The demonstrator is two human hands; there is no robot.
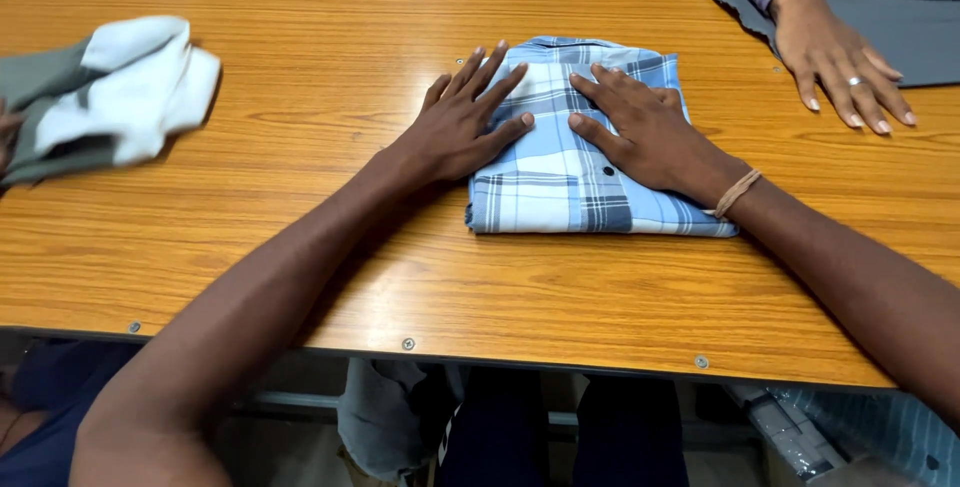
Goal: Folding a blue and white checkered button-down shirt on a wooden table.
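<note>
A blue and white checked shirt (560, 187), folded into a neat rectangle, lies on the wooden table (330, 277) in front of me. My left hand (465, 122) rests flat with fingers spread, half on the shirt's left edge and half on the table. My right hand (645, 132) lies flat on top of the shirt, fingers spread and pointing left. A thin band circles my right wrist. Neither hand grips anything.
At the far right, another person's hand (840, 57) with a ring presses flat on a grey garment (900, 7). At the left edge lies a crumpled white and grey-green cloth (110, 97). The table's front edge runs below my arms.
</note>
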